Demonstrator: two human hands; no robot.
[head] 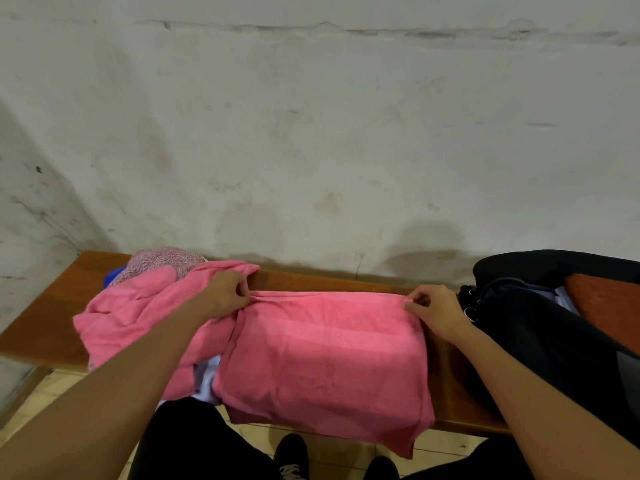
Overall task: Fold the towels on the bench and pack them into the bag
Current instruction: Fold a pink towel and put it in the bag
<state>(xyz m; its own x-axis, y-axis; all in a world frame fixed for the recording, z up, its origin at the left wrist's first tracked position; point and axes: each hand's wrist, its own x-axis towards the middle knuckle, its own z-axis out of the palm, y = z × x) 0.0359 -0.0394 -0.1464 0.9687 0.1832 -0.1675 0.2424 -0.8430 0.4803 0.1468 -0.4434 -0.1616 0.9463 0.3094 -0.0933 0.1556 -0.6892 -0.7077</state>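
Note:
A pink towel (325, 355) lies spread across the middle of the wooden bench (38, 327), its near edge hanging over the front. My left hand (227, 294) pinches the towel's far left corner. My right hand (434, 311) pinches its far right corner. Both corners sit near the bench's back edge. A black bag (540, 327) stands open at the right end of the bench, just beyond my right hand. A heap of other cloths lies at the left: a crumpled pink towel (138, 317), a speckled mauve one (162, 263) and a bit of blue.
A stained white wall (311, 133) rises directly behind the bench. An orange-red cloth (606, 303) shows inside or behind the bag. My dark trousers and shoes (291, 455) stand on pale floor tiles below the bench's front edge.

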